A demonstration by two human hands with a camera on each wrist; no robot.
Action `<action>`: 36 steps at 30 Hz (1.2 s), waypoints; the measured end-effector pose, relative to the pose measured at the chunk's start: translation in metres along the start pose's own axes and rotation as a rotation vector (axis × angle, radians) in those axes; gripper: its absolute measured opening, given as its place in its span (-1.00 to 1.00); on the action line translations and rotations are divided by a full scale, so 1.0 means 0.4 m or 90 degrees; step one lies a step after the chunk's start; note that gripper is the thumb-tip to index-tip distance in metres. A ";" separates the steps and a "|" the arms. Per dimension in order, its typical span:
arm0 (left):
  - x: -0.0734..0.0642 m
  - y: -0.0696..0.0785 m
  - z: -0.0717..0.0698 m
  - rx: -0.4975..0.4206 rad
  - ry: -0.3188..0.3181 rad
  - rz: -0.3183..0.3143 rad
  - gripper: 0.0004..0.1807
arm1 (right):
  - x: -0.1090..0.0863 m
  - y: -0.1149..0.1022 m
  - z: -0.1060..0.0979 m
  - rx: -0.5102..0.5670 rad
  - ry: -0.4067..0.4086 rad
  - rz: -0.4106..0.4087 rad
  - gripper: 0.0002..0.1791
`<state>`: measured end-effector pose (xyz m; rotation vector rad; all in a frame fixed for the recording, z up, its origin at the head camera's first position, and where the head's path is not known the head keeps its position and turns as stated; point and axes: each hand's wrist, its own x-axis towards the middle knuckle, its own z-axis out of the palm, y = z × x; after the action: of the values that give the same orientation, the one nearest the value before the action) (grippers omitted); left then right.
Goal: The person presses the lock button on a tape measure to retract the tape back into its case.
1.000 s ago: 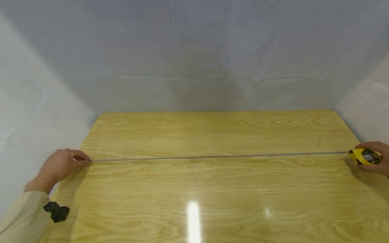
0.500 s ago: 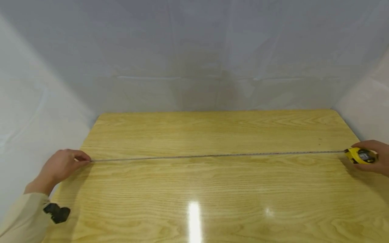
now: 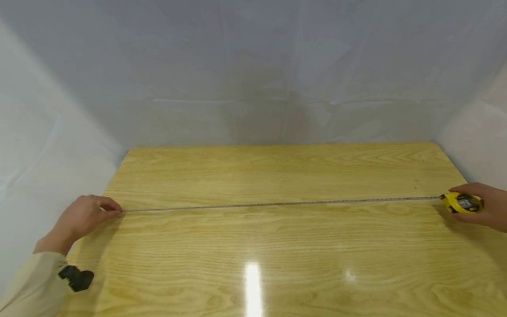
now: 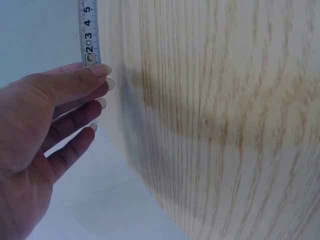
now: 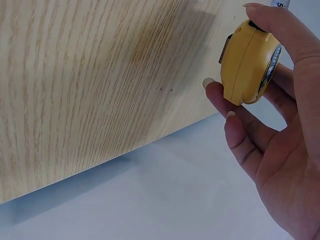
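A yellow and black tape measure (image 3: 461, 203) is gripped by my right hand (image 3: 491, 204) at the right side of the table. Its pale blade (image 3: 277, 204) runs out almost straight across to my left hand (image 3: 81, 216), whose thumb and fingers pinch the end. The left wrist view shows the blade's low numbers (image 4: 88, 30) just past the thumb, the end itself covered. In the right wrist view the yellow case (image 5: 247, 62) sits between the thumb on top and the fingers below, with a bit of blade at the upper edge.
The wood-grain table (image 3: 277, 246) has rounded far corners and shows a bright light reflection near the front. Pale sheeting (image 3: 257, 79) stands behind it and along both sides. A black device (image 3: 76, 278) is fixed at the left sleeve (image 3: 37, 281).
My right hand has moved left with the tape measure, and the stretch of blade between the hands is shorter. My left hand has shifted slightly right, still pinching the end.
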<state>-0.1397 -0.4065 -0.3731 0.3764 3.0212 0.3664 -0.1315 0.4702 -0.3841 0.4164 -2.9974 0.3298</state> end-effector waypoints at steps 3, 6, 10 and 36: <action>0.001 0.005 0.001 -0.001 -0.003 0.001 -0.89 | 0.002 -0.007 -0.001 0.004 -0.016 0.009 -0.33; 0.001 0.011 0.001 -0.007 -0.006 0.000 -0.88 | 0.004 -0.012 -0.002 0.008 -0.040 0.019 -0.33; 0.000 0.016 0.000 -0.008 -0.011 -0.002 -0.88 | 0.007 -0.021 -0.003 -0.018 -0.043 0.019 -0.31; -0.004 0.039 0.003 -0.001 0.011 0.016 -0.88 | 0.047 -0.112 -0.034 -0.039 -0.187 0.045 -0.14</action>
<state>-0.1344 -0.3918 -0.3705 0.4135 3.0355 0.3769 -0.1360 0.4262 -0.3595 0.3835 -3.3054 0.1967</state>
